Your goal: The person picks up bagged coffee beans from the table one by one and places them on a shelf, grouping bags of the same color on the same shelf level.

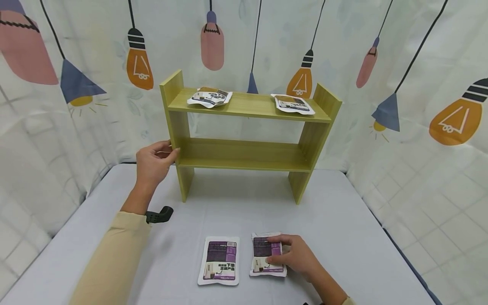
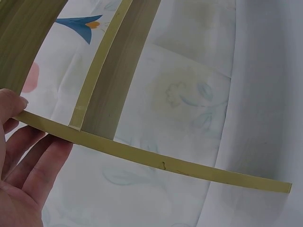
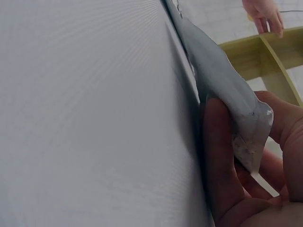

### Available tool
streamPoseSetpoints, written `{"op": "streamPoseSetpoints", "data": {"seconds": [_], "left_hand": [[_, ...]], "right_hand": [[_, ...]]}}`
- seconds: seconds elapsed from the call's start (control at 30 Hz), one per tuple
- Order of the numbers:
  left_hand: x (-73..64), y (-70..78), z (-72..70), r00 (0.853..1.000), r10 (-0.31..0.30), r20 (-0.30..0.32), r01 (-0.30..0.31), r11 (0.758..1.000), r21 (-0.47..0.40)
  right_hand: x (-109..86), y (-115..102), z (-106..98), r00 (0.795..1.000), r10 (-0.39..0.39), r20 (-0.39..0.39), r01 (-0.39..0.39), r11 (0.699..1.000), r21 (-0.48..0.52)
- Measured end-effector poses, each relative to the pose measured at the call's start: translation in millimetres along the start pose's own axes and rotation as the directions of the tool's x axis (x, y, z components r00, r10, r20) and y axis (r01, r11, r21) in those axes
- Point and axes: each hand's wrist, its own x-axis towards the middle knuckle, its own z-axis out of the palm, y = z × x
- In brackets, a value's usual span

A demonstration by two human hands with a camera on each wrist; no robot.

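- We see the left hand [image 1: 153,163] pinching the left side panel of the two-tier wooden shelf rack [image 1: 244,153], thumb on the inner face and fingers on the outer, just above the lower board.
- We see the right hand [image 1: 296,257] gripping the right-hand purple-labelled pouch [image 1: 261,254] by its right edge; the right wrist view shows fingers on both faces of it.
- We find this pouch near the front of the white counter [image 1: 236,212]; we cannot tell whether its far edge touches the surface.
- Just to its left, apart from it, we find the other purple-labelled pouch [image 1: 219,262] lying flat, label up.
- We see the rack standing upright behind both, with an orange-and-white pouch [image 1: 209,98] on the top board towards the left and a similar pouch [image 1: 292,104] towards the right.
- Behind the rack, we see a white curtain [image 1: 95,38] printed with hanging lamps.
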Motion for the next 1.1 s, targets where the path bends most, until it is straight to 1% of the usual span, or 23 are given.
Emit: {"op": "streamPoseSetpoints", "data": {"seconds": [0.2, 0.53, 0.9, 1.1], "left_hand": [[-1.1, 0.2, -0.6, 1.0, -0.011, -0.001, 0.011, 1.0, 0.015], [-1.8, -1.8, -0.9, 1.0, -0.002, 0.001, 0.002, 1.0, 0.011], [-0.7, -1.9, 0.9, 1.0, -0.004, 0.007, 0.003, 1.0, 0.015], [0.0, 0.4, 0.4, 1.0, 0.004, 0.002, -0.004, 1.0, 0.017]], "right_hand": [[1.9, 3, 0, 1.0, -0.003, 0.007, 0.003, 0.999, 0.036], [7.6, 7, -3, 1.0, -0.001, 0.019, -0.001, 0.995, 0.099], [16.1, 9, -8, 1.0, 0.015, 0.003, -0.016, 0.994, 0.104], [23.2, 11, -9, 1.0, 0.0, 0.0, 0.0, 0.989, 0.146]]}}
